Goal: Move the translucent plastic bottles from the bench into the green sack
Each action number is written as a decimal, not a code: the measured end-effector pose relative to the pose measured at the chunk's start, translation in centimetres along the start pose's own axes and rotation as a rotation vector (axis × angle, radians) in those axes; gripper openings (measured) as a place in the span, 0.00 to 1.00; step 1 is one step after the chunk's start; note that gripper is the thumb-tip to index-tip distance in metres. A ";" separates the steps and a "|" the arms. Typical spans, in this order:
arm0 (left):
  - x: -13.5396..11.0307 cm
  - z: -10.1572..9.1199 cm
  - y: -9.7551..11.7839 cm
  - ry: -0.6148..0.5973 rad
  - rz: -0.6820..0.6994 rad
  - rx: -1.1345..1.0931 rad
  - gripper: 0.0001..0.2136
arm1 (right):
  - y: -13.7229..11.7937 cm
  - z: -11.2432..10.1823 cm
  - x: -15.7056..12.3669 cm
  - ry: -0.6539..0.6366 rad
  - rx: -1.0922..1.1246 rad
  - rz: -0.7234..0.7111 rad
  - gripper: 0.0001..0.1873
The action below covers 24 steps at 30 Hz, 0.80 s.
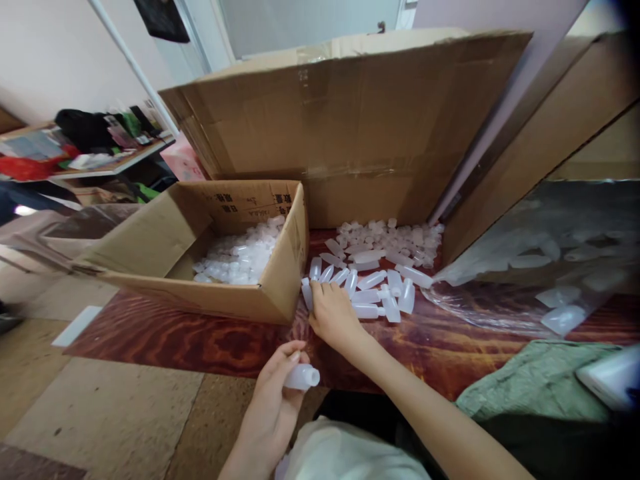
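Operator: What is nearest to me?

Clerk: Item one: your left hand (273, 393), thumb and fingers closed round one translucent bottle (300, 377), in front of the tabletop's (200, 343) near edge. Neck bare, facing right. Handling note: hold it lightly by the body, as the plastic is probably soft, and leave the neck clear of your fingers.

Operator: And beyond that?

Clerk: Item two: your right hand (333, 310), reaching over the tabletop, fingertips at the leftmost bottle (307, 293) beside the box. Whether they grasp it or only touch it, I cannot tell. Handling note: a fingertip pinch on one body should best spare its neighbours a knock.

Operator: Around and behind?

Clerk: Item three: loose bottles (371, 295), lying at mixed angles right of that hand. Item four: to its left, a cardboard box (230, 301) holding a heap of pale pieces (240, 257). Item five: behind the bottles, a pile of small pale pieces (385, 235). Last: an upright cardboard panel (360, 133).
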State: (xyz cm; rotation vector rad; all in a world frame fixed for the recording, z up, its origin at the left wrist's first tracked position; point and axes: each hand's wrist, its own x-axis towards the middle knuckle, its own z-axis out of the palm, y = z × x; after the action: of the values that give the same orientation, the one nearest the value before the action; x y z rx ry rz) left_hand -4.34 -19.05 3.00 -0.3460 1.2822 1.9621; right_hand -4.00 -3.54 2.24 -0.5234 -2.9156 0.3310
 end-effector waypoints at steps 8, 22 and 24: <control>-1.0 2.0 -0.4 -0.010 -0.207 -0.108 0.03 | -0.8 -0.6 2.5 -0.015 0.045 0.024 0.17; 0.1 4.1 -1.5 -0.059 -0.244 -0.024 0.20 | 1.6 -4.0 -6.9 0.082 0.645 -0.118 0.08; 0.3 4.1 -1.8 -0.052 -0.268 -0.053 0.19 | 1.2 -3.5 -8.6 0.128 0.688 -0.209 0.08</control>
State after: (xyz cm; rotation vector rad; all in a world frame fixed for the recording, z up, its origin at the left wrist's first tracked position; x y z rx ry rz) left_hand -2.56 -14.97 3.45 -0.4654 1.0912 1.7681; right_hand 5.03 -4.85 4.30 -0.1220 -2.4697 1.1481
